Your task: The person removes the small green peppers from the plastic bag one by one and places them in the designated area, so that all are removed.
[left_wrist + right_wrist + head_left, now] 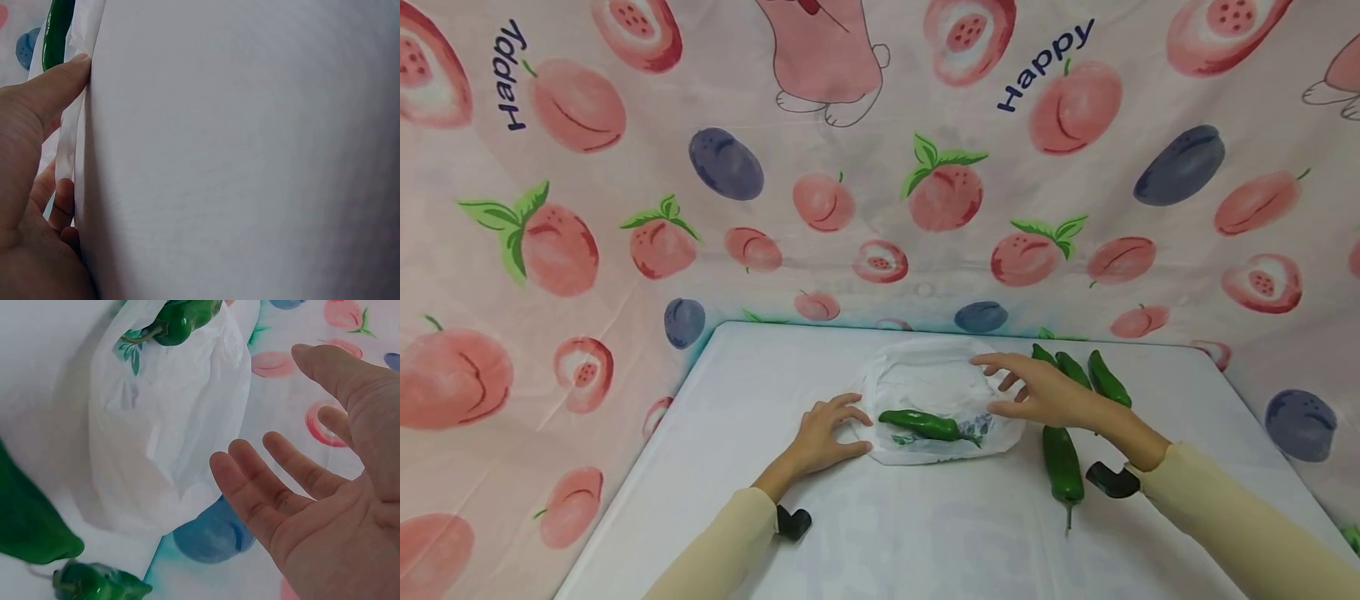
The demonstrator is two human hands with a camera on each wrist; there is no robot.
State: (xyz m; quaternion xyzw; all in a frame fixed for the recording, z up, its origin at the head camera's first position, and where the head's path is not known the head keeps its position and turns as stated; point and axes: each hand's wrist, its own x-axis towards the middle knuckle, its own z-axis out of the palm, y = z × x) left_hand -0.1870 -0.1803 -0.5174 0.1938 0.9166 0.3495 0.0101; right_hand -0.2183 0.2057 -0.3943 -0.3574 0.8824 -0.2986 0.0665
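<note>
A white, thin plastic bag (pixel 925 375) lies spread on the table with one green chili pepper (pixel 925 425) on it, stem to the right. At the bag's left edge, my left hand (pixel 827 433) rests with thumb and fingers apart; the thumb tip touches the plastic in the left wrist view. Over the bag's right side hovers my right hand (pixel 1037 387), its fingers spread and nothing between them. In the right wrist view this hand (pixel 312 494) is apart from the bag (pixel 162 444). Whether the pepper is inside the bag or on top, I cannot tell.
Right of the bag lie several more green peppers, one nearer the front (pixel 1063 467) and others behind, such as the rightmost one (pixel 1108 379). The white table (pixel 760 358) backs onto a fruit-print cloth (pixel 865 150). Black wrist mounts show below both sleeves.
</note>
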